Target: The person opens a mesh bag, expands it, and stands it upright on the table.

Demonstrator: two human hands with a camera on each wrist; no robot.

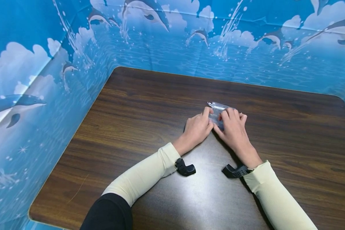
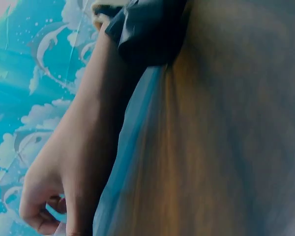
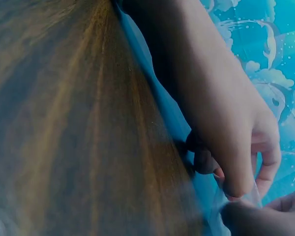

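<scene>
A clear plastic pouch point(image 1: 218, 106) with a white cord point(image 1: 209, 104) at its far left corner is between both hands, low over the table. My left hand point(image 1: 196, 129) pinches its left edge between thumb and curled fingers. On the opposite side, my right hand point(image 1: 235, 129) grips the pouch with bent fingers, covering much of it. The thumbs come close together at its near edge. In the right wrist view, thin see-through plastic point(image 3: 218, 216) shows beside the right thumb. The left wrist view shows the left hand point(image 2: 64, 182) with its fingertips cut off at the bottom.
The dark wood-grain table point(image 1: 149, 105) has rounded corners and a light edge. Behind and to the left hangs a blue dolphin-printed cloth point(image 1: 172, 54). Black wrist cameras point(image 1: 185, 167) sit at the cuffs of pale sleeves point(image 1: 143, 174), just above the tabletop.
</scene>
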